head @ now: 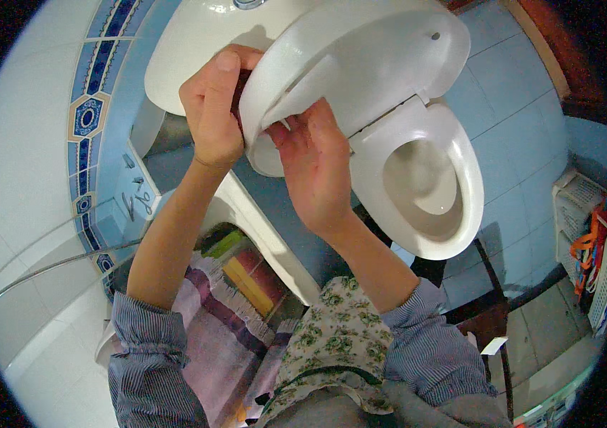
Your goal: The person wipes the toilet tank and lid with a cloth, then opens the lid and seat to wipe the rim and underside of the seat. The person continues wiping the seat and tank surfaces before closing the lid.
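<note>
My left hand (pixel 212 101) is at the near-left end of the white toilet cistern (pixel 266 85), its fingertips partly hidden behind the curved edge. My right hand (pixel 319 166) is palm up just below that end, thumb and fingers bent around a thin white sheet (pixel 306 88), which lies along the cistern's side; its material cannot be told. To the right stands the raised toilet lid (pixel 405 59), with the toilet seat (pixel 466 182) lowered over the bowl. Water shows inside the bowl.
A cream washbasin (pixel 191 64) with a metal tap (pixel 249 3) stands behind the cistern. At lower left a purple-and-white fringed towel (pixel 207 337) hangs near a white ledge (pixel 277 235). A white perforated basket (pixel 571 214) with orange items sits on the right. Blue tiles (pixel 517 128) cover the floor.
</note>
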